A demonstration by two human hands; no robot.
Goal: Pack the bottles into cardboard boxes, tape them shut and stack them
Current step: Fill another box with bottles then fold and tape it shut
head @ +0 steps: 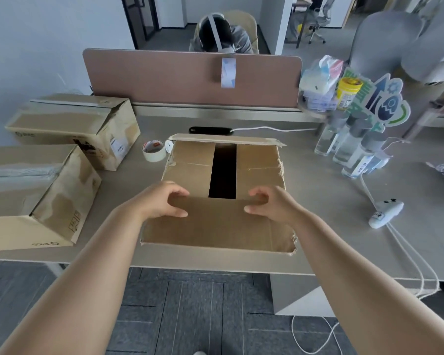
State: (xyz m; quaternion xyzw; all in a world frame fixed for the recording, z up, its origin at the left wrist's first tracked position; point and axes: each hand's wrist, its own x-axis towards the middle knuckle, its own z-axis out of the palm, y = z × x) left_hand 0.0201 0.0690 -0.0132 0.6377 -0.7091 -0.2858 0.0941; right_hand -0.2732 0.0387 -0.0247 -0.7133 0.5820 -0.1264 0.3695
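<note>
My left hand (162,201) and right hand (267,204) each pinch the near flap (215,226) of the cardboard box (194,160) on the desk (331,213); labelled bottles (354,152) stand far right, their writing too blurred to read.

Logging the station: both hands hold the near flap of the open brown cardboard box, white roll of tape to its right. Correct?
No: the head view shows the white roll of tape left of the open brown cardboard box; left hand and right hand do hold its near flap.
</note>
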